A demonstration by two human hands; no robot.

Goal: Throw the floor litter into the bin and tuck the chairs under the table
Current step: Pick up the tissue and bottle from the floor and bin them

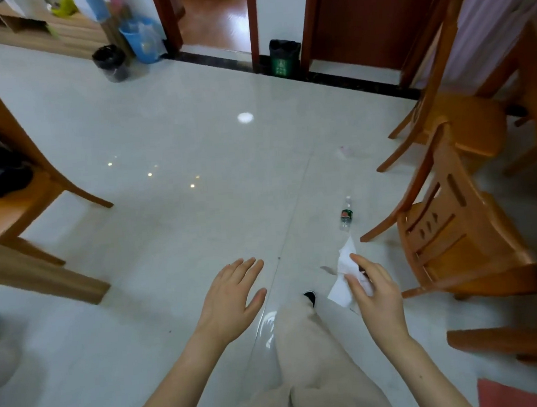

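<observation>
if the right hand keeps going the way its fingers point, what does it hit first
The right hand already has its grip on the tissue; further up and left looks like bare floor, though depth is hard to judge. The bottle lies off that line.

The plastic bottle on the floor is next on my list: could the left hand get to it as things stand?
Probably yes: the left hand is open and empty, and only bare floor separates it from the bottle.

Bare forearms, beige trousers [318,366], black shoe [310,297]
</observation>
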